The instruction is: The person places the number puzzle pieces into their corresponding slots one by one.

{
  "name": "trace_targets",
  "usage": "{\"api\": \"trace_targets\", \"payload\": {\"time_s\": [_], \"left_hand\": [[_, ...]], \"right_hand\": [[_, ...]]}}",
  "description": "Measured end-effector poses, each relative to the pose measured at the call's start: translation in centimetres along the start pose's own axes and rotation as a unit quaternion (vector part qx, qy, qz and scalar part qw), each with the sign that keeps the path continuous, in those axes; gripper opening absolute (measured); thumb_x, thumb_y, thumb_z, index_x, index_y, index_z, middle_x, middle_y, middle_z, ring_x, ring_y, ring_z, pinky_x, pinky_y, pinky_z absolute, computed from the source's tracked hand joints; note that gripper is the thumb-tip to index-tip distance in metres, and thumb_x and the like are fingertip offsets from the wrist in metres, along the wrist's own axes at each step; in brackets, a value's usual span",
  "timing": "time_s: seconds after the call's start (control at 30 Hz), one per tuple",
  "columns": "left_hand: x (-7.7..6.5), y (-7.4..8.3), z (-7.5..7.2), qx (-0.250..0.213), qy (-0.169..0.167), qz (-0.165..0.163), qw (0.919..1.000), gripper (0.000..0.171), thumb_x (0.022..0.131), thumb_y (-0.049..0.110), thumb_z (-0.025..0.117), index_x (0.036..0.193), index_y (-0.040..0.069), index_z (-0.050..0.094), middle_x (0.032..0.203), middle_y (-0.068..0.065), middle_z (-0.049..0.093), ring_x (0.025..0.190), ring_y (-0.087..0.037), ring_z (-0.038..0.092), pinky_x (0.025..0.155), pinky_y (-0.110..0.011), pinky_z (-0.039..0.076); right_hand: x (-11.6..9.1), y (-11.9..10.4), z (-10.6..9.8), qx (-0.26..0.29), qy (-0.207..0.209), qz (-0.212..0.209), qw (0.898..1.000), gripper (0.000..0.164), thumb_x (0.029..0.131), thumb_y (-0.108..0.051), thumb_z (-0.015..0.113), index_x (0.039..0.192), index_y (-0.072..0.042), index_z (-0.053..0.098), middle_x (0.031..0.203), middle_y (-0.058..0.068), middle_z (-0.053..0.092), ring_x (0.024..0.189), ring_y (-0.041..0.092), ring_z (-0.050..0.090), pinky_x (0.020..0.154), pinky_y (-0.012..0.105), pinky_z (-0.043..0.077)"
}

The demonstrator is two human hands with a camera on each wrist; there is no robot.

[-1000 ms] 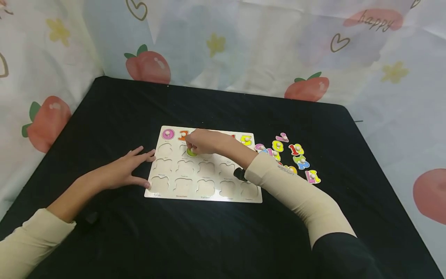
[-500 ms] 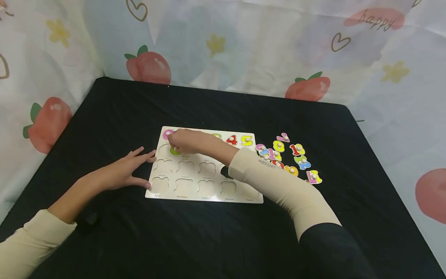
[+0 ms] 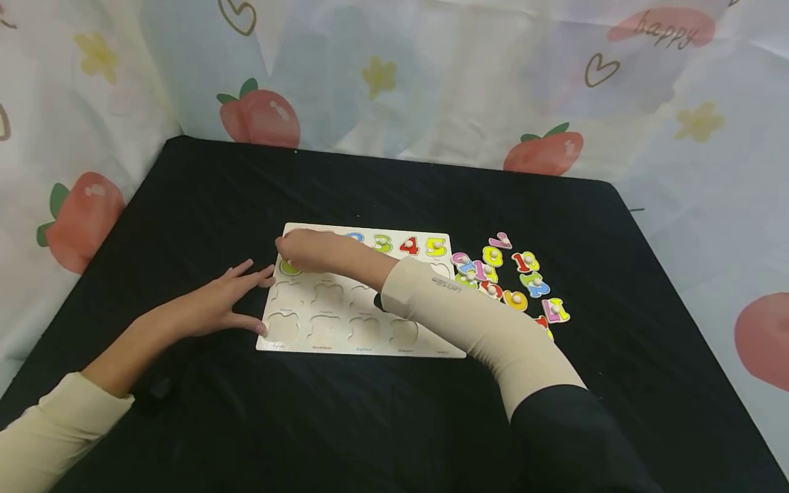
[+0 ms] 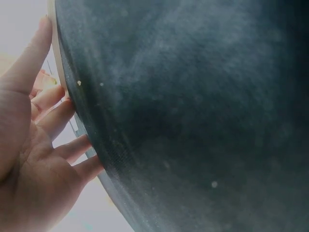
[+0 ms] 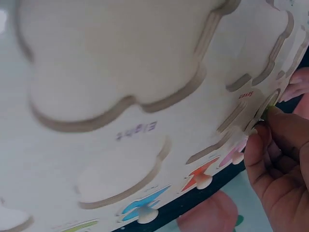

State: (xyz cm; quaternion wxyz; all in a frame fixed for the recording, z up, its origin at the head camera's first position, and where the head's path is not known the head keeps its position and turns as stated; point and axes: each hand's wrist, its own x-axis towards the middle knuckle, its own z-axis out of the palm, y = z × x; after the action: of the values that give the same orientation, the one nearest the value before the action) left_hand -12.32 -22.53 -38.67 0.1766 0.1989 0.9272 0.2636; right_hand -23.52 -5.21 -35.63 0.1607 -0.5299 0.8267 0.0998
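Observation:
A pale wooden number puzzle board (image 3: pixel 370 349) lies on the black cloth, its lower rows showing shallow recesses. My right hand (image 3: pixel 317 255) reaches across to its upper left and pinches a green puzzle piece (image 3: pixel 288 268) over the first recess of the second row. Most of that piece is hidden by the fingers; the right wrist view shows thumb and fingertips on its edge. My left hand (image 3: pixel 216 301), fingers spread, touches the board's left edge with thumb and fingertips. In the top row sit a blue piece (image 3: pixel 354 237), green 3 (image 3: pixel 382 243), red 4 (image 3: pixel 409 246) and yellow 5 (image 3: pixel 436 247).
Several loose number pieces with white knobs lie right of the board, among them a pink 7 (image 3: pixel 500 240), a yellow 8 (image 3: pixel 492 257), a red and yellow 13 (image 3: pixel 526 261) and an orange piece (image 3: pixel 515 300). A printed curtain (image 3: pixel 431 89) stands behind the table.
My right hand has moved left along the board with the green piece, from near the second column to the first. The left hand stays at the board's edge.

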Motion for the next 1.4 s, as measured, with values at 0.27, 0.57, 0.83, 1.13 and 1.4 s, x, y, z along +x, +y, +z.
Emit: {"api": "trace_targets", "payload": {"time_s": [0.27,0.57,0.83,1.13,1.4], "left_hand": [[-0.1,-0.2,0.1,0.003,-0.001,-0.002,1.0,0.096,0.071,0.051,0.075,0.142,0.002,0.036,0.15,-0.019,0.025,0.137,-0.047,0.005,0.098,-0.069,0.017],[0.0,-0.3,0.4,-0.002,0.006,0.008,0.9999,0.096,0.071,0.051,0.075,0.142,0.0,0.035,0.15,-0.02,0.027,0.137,-0.048,0.007,0.099,-0.069,0.015],[0.0,-0.3,0.3,0.012,0.004,-0.011,0.9999,0.097,0.07,0.052,0.075,0.143,0.003,0.035,0.15,-0.019,0.027,0.138,-0.046,0.006,0.098,-0.069,0.019],[0.1,0.0,0.2,0.016,-0.002,-0.008,0.9998,0.099,0.071,0.052,0.075,0.143,0.0,0.033,0.147,-0.021,0.032,0.137,-0.047,0.008,0.098,-0.069,0.019],[0.1,0.0,0.1,0.017,0.001,-0.007,0.9998,0.098,0.071,0.052,0.075,0.143,0.0,0.033,0.147,-0.021,0.032,0.137,-0.047,0.008,0.097,-0.07,0.019]], "right_hand": [[0.4,-0.6,-0.1,-0.005,-0.018,0.006,1.0,0.034,0.098,-0.009,0.048,0.131,-0.002,0.048,0.12,0.009,0.058,0.108,0.015,0.055,0.088,0.022,0.045],[0.4,0.1,0.0,0.035,-0.023,-0.014,0.999,0.033,0.099,-0.012,0.047,0.131,-0.002,0.049,0.118,0.008,0.058,0.102,0.012,0.055,0.084,0.019,0.044],[0.0,1.0,0.5,0.099,0.039,-0.024,0.994,0.021,0.096,-0.01,0.054,0.115,-0.005,0.061,0.108,0.005,0.061,0.091,0.012,0.054,0.079,0.02,0.044],[-0.3,1.3,0.4,0.154,0.049,-0.037,0.986,0.021,0.095,-0.009,0.054,0.113,-0.004,0.064,0.104,0.004,0.063,0.088,0.012,0.056,0.076,0.019,0.045],[-0.2,1.3,0.1,0.157,0.054,-0.048,0.985,0.019,0.094,-0.009,0.056,0.11,-0.005,0.066,0.102,0.003,0.064,0.085,0.01,0.056,0.075,0.018,0.045]]}}
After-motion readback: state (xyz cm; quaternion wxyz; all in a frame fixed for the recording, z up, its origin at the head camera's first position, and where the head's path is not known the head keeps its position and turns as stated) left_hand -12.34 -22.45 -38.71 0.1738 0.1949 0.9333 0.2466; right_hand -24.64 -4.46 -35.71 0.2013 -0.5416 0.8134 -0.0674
